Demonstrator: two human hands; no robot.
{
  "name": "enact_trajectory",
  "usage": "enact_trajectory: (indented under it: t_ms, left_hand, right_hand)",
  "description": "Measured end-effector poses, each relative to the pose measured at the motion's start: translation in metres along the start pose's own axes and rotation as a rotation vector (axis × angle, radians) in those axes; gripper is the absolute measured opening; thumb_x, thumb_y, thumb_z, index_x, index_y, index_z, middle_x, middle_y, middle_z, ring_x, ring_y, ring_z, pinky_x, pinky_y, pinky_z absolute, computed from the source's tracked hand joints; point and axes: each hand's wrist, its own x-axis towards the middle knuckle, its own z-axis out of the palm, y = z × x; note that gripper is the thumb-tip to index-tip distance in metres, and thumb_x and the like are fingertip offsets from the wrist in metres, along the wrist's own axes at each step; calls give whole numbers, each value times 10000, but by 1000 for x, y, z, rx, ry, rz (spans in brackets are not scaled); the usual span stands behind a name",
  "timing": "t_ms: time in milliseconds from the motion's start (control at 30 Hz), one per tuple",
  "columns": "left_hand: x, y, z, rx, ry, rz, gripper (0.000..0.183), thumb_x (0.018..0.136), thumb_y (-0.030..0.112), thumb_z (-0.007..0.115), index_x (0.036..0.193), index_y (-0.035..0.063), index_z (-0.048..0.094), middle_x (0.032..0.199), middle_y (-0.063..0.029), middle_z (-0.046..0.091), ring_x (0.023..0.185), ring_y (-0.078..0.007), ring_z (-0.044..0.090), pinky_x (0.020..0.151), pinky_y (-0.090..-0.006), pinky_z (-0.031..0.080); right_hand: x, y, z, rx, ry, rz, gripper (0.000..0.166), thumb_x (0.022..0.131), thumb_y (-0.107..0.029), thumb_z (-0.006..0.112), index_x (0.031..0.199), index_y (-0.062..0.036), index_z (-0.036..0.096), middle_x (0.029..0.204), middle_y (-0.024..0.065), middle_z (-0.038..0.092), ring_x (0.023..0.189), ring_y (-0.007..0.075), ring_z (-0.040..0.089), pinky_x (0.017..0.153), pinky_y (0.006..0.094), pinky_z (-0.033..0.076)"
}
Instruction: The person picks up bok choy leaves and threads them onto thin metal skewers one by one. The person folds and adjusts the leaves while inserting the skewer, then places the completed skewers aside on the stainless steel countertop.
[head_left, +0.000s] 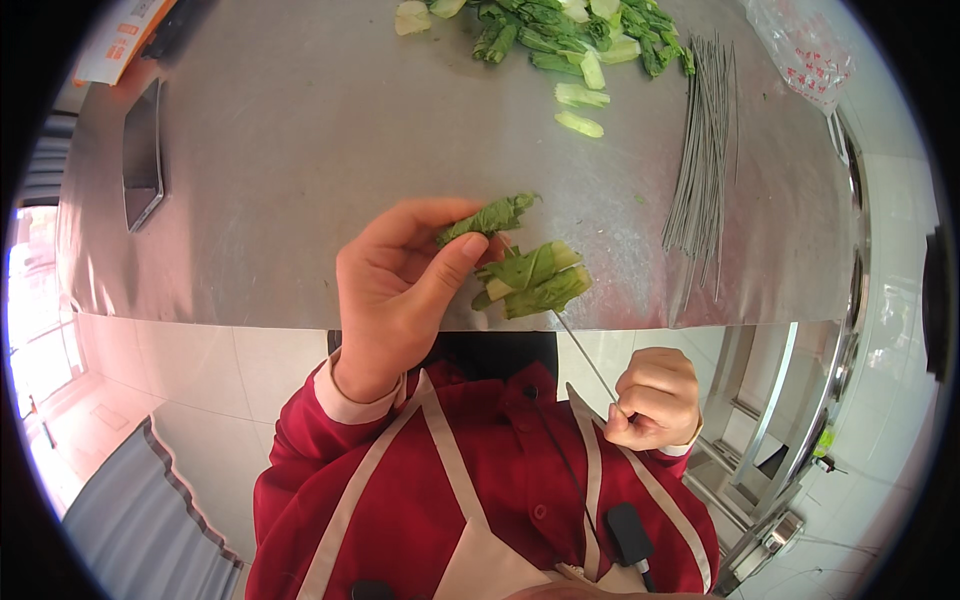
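My left hand (405, 285) pinches a rolled green leaf piece (491, 216) between thumb and fingers, above the table's front edge. My right hand (654, 399) is closed around the lower end of a thin metal skewer (583, 351). That skewer runs up and to the left, through several leafy pieces with pale stems (534, 279). Its upper end reaches the leaf piece at my left thumb; whether the tip has gone through it cannot be seen. At the table's far side lies a heap of cut leafy greens (570, 34), with a few pale stem pieces (581, 96) nearer to me.
A bundle of thin metal skewers (701, 165) lies on the metal table (315, 120) at the right. Behind it is a clear plastic bag (806, 52) with red print. A dark phone-like slab (142, 154) stands at the left, near an orange and white packet (124, 37).
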Motion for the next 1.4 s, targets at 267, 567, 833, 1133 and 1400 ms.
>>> enact_trajectory:
  t_ms: [267,567,833,1133,1400]
  left_hand:
    - [-1,1,7,98,30,26,195,835,-77,543,1030,-79,554,939,-157,635,854,-213,632,777,-298,510]
    - [0,1,6,84,11,22,196,839,-69,546,1035,-75,549,934,-164,637,849,-220,635,768,-295,513]
    - [-1,0,5,50,9,14,187,827,-87,555,1009,-70,515,928,-162,632,859,-205,630,781,-291,512]
    - [-5,-3,4,197,9,89,184,775,-131,598,947,-72,572,870,-109,625,840,-165,622,792,-268,500]
    - [-7,6,4,181,-50,-11,164,773,-110,611,930,-66,587,863,-106,631,831,-141,605,765,-253,488]
  right_hand:
    - [-4,-4,-5,-9,-30,66,221,490,7,580,522,-85,381,501,17,354,377,181,337,362,304,228]
    - [-4,-8,-8,-12,-25,69,226,482,14,573,517,-80,370,500,23,341,376,187,328,364,304,218]
    - [-5,-11,-9,0,-25,94,234,472,24,567,517,-80,362,498,22,339,368,187,326,359,303,217]
    - [-6,-14,-13,16,-54,115,252,480,24,574,514,-82,348,497,23,339,366,189,315,357,307,212]
    - [-5,-7,-10,115,-74,91,251,541,31,595,538,-67,364,526,34,369,391,196,338,366,317,235]
